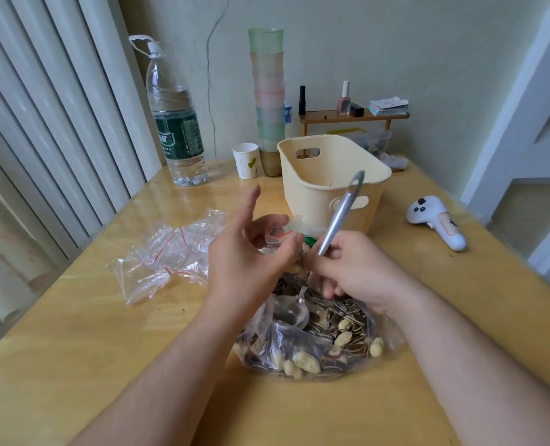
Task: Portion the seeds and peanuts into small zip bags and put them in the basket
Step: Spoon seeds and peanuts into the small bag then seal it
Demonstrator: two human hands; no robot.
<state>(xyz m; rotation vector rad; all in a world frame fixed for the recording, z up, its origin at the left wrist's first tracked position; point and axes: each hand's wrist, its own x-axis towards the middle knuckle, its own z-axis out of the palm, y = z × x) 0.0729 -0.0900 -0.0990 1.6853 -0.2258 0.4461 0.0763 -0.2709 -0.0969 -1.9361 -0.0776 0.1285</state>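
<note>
**Seeds and peanuts: filling a small bag over the big one**

Seeds and peanuts (328, 329) lie mixed in a large clear bag (267, 342) at the near table edge. Left hand (247, 252) pinches a small zip bag (281, 233) by its mouth, other fingers spread, likely to keep it open. Right hand (350, 268) grips a metal spoon (341, 214), handle up, bowl hidden behind the fingers, directly over the big bag so spills should drop back. Basket (331, 175) just behind; nothing visible inside. Spare zip bags (167, 255) lie left.
</note>
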